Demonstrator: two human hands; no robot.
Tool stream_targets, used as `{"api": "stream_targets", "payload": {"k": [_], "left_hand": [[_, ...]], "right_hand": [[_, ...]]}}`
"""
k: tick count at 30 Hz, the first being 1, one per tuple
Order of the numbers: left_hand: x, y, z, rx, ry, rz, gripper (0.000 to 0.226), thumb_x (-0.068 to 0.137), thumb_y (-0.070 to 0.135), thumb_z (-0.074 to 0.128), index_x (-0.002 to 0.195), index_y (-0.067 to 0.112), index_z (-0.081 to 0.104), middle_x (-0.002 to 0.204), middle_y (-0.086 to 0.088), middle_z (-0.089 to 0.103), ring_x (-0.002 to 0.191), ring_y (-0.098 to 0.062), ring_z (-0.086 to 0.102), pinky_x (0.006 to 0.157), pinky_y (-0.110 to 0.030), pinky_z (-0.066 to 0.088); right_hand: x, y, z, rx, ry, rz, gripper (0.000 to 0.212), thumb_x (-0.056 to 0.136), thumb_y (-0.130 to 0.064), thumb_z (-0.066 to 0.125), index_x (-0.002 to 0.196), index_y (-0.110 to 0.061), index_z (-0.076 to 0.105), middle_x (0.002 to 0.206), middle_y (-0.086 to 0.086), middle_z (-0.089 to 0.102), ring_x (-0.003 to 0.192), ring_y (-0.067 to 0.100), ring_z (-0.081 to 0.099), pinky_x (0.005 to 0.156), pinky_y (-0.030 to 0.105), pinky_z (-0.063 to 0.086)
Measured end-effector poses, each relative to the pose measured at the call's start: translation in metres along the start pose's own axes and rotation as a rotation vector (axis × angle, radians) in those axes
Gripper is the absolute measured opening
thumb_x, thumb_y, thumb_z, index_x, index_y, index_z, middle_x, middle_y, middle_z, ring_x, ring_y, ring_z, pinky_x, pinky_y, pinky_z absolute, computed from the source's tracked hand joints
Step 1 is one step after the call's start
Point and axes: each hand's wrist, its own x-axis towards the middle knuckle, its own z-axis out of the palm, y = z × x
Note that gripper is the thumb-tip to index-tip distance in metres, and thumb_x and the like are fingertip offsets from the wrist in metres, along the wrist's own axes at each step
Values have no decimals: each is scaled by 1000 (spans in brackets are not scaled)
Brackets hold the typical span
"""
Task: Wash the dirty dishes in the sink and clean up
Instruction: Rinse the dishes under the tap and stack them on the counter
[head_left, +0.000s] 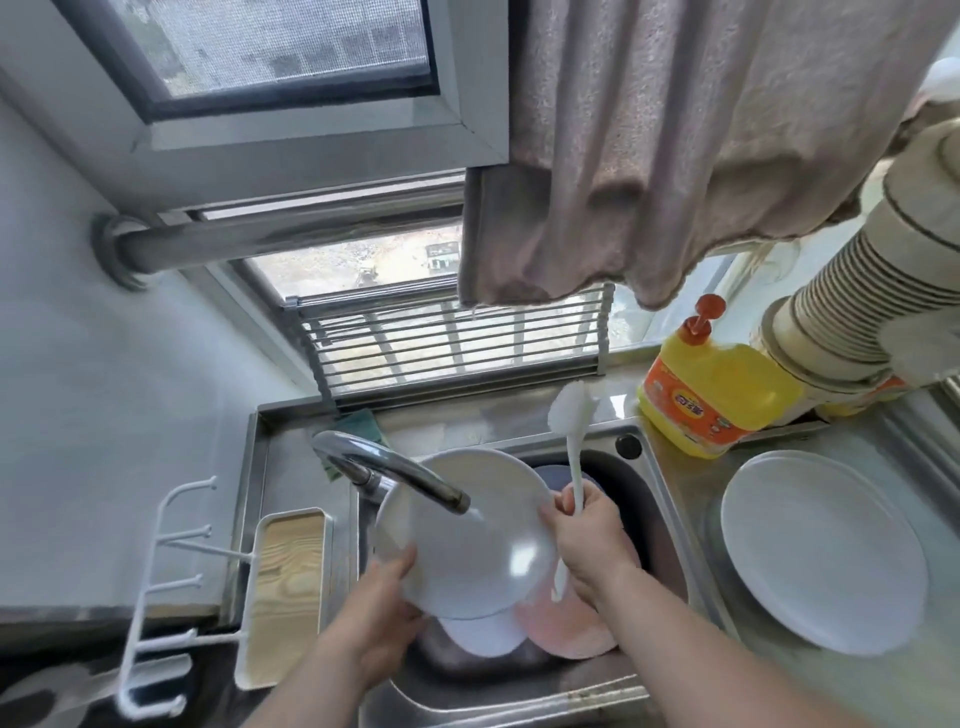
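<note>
A white plate (467, 540) is tilted over the steel sink (665, 499), under the running faucet (395, 473). My left hand (379, 613) grips the plate's lower left rim. My right hand (587, 540) touches the plate's right edge and holds a white dish brush (571, 415) by its handle, bristle head pointing up. Below the plate in the sink lie a pink plate (566, 629), another white plate (478, 634) and a bluish dish (556, 475), partly hidden.
A large white plate (826, 551) rests on the counter at the right. A yellow detergent bottle (711, 384) and a stack of paper cups (852, 291) stand behind it. A roll-up rack (457, 343) leans at the window. A towel (675, 156) hangs overhead. A white hook rack with tray (285, 587) is on the left.
</note>
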Motion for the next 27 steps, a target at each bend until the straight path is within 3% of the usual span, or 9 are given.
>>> {"api": "stream_targets", "payload": {"k": [5,8,11,15,17,20,23,25,27], "left_hand": [[11,-12,55,-96,-30,-107,34,107,36,56,139,26,53,126,-6,68,116,-34,66,89,-47,57],[13,-22,87,-110,-96,-197,45,104,53,56,139,26,52,126,-9,68,112,-34,68,80,-47,63],[13,-32,100,-49,-183,-241,44,100,66,51,129,34,55,126,-9,69,108,-36,71,65,-43,64],[11,-34,77,151,-193,-162,36,106,60,43,122,33,61,110,-6,79,104,-34,74,87,-54,63],[10,-30,57,242,-234,-104,27,112,39,43,130,28,61,108,-8,80,101,-34,76,82,-53,64],[11,-16,30,272,-221,-80,38,106,7,44,131,27,65,111,-17,77,99,-38,73,71,-44,61],[23,0,3,181,-168,-220,49,96,-3,49,136,22,62,127,-26,68,108,-43,71,69,-43,64],[30,11,-10,40,-161,-338,57,93,-8,48,145,15,55,124,-30,65,92,-46,75,55,-43,65],[28,20,-16,-36,-251,-436,59,92,-4,51,150,-2,48,105,-36,66,57,-43,73,35,-38,56]], "right_hand": [[-23,-29,-43,-211,44,-151,37,91,-16,78,74,-4,48,63,6,57,65,19,56,70,37,50],[-35,-36,-71,-468,107,-240,27,93,-20,73,72,-13,58,64,6,61,65,22,59,64,38,48],[-45,-37,-94,-699,118,-288,15,97,-20,65,83,-26,67,68,-4,67,69,9,61,60,27,44],[-36,-7,-115,-848,88,-138,22,96,-21,68,76,-21,58,64,-3,62,65,14,59,60,29,43],[-33,15,-110,-857,34,-39,27,95,-24,68,76,-14,52,66,1,60,63,17,56,60,34,43],[-38,37,-87,-770,-17,-18,25,95,-22,64,74,-27,51,63,-7,55,63,14,52,60,30,40],[-39,39,-63,-574,-19,-68,14,99,-24,64,96,-37,70,80,-23,70,83,6,64,74,28,50],[-41,25,-51,-423,-57,-67,19,101,-24,64,89,-33,75,97,-18,77,96,9,69,83,31,54],[-38,9,-44,-348,-111,-95,34,101,-19,66,71,-34,73,98,-3,78,95,15,72,88,35,57]]}}
